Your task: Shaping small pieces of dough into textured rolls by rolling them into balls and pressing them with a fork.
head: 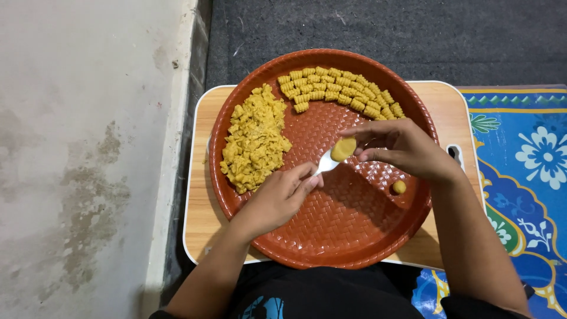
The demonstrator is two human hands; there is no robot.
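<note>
The right hand (407, 147) pinches a flat oval of yellow dough (343, 149) between thumb and fingertips, pressing it onto the bowl of a white spoon (326, 163); the left hand (280, 198) is closed round the spoon's handle, steadying it over the middle of the tray.

Under both hands lies a pale wooden desk (201, 207) with rounded corners, set on dark carpet (413, 29) between a stained wall (77, 147) and a blue flowered mat (531, 153). On the desk sits a round brown tray (348, 236) with a woven pattern. At its left is a heap of crumbly dough (254, 142); along the far rim runs a curved double row of ridged, shaped pieces (339, 91). A small dough ball (400, 187) lies alone near the right hand, apart from everything else.

To do this step well, I judge the spoon should be held level and firm while the thumb presses evenly — too hard and the dough will tear or stick, too light and it will take no shape. Keeping the work low over the tray lets any crumb fall back in.
</note>
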